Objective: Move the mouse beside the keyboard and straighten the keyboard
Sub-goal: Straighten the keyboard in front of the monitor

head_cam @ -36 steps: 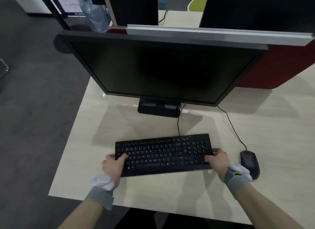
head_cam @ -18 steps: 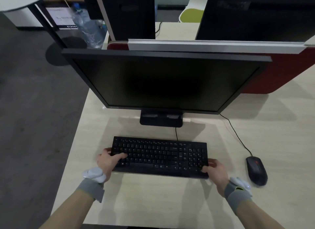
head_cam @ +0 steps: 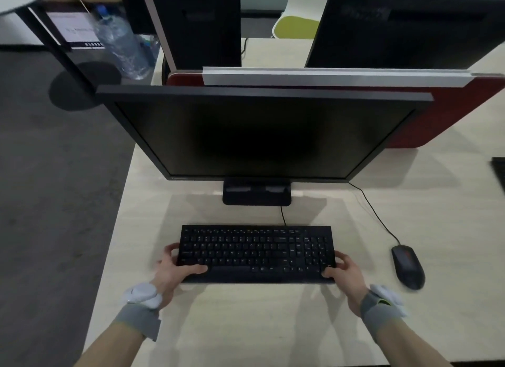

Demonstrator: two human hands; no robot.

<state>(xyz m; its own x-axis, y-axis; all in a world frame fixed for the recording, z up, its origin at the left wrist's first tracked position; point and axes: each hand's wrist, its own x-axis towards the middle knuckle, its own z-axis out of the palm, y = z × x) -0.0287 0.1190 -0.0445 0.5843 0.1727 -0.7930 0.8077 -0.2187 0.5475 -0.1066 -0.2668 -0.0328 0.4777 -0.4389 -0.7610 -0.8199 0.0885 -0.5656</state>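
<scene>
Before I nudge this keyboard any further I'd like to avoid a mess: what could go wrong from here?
1. The keyboard has a cable running back under the monitor stand; pulling the keyboard nearer could draw it taut.
2. The mouse lies right of the right hand, apart from the keyboard; sliding that way could knock it.
3. With the left hand and right hand gripping only the ends, uneven pushing could skew it again.

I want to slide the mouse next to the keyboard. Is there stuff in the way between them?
Nothing visible lies between the mouse and the keyboard: only bare desk there. The right hand grips the keyboard's right end on that side, and the mouse's cable trails away behind it.
</scene>
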